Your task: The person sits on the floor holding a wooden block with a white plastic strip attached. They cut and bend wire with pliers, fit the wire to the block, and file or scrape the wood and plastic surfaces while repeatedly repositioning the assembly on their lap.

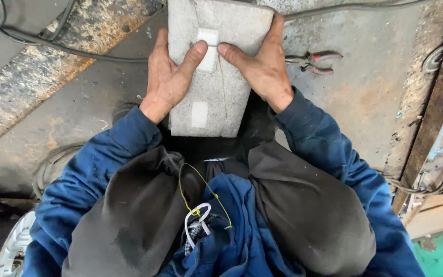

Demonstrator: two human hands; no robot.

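Observation:
A grey foam-like rectangular block [216, 102] with two pieces of white tape on it lies in front of my knees. My left hand [167, 77] grips its left edge, thumb pressing on the upper tape strip [208, 48]. My right hand [262, 64] grips the right edge, thumb meeting the left thumb at that strip. A second white tape patch [199, 114] sits lower on the block. A thin crack runs down the block beside the thumbs. Blue sleeves and dark trousers fill the lower view.
Red-handled pliers [314, 61] lie on the concrete floor right of the block. Black cables [73, 51] run across the upper left. A rusty metal beam [437, 102] stands at the right. A yellow cord [201, 197] hangs at my lap.

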